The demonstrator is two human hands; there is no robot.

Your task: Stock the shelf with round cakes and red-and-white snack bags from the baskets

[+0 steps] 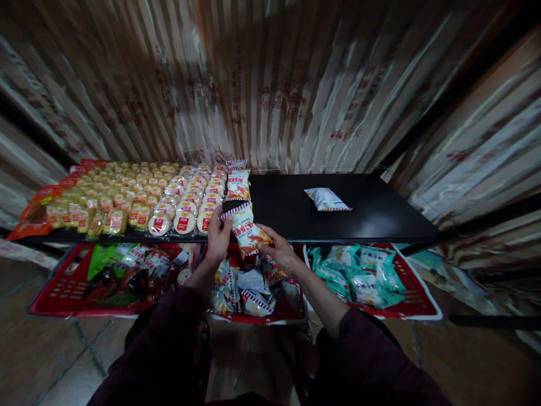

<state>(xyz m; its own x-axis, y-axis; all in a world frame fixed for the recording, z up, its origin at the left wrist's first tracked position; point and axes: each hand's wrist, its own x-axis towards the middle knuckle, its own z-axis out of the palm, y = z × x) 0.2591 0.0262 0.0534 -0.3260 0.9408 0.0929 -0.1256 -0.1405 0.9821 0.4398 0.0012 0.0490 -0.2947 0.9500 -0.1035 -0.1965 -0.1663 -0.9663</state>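
Observation:
Between my two hands is a white, red and orange snack bag (247, 230) with a striped edge, held at the front edge of the black shelf (283, 208). My left hand (218, 234) grips its left side, fingers closed at the upper corner. On the lower right side, my right hand (279, 248) pinches the same bag. Just behind it, a similar snack bag (238, 183) lies on the shelf beside rows of round wrapped rice crackers (185, 220). Under my hands, a red basket (266, 320) holds several more such bags.
Yellow wrapped snacks (114, 192) and orange packages (40, 211) fill the shelf's left side. A pale bag (327, 199) lies to the right. A red basket (425, 293) of teal bags and another red basket (46, 299) of mixed packets flank the middle one. A striped curtain hangs behind.

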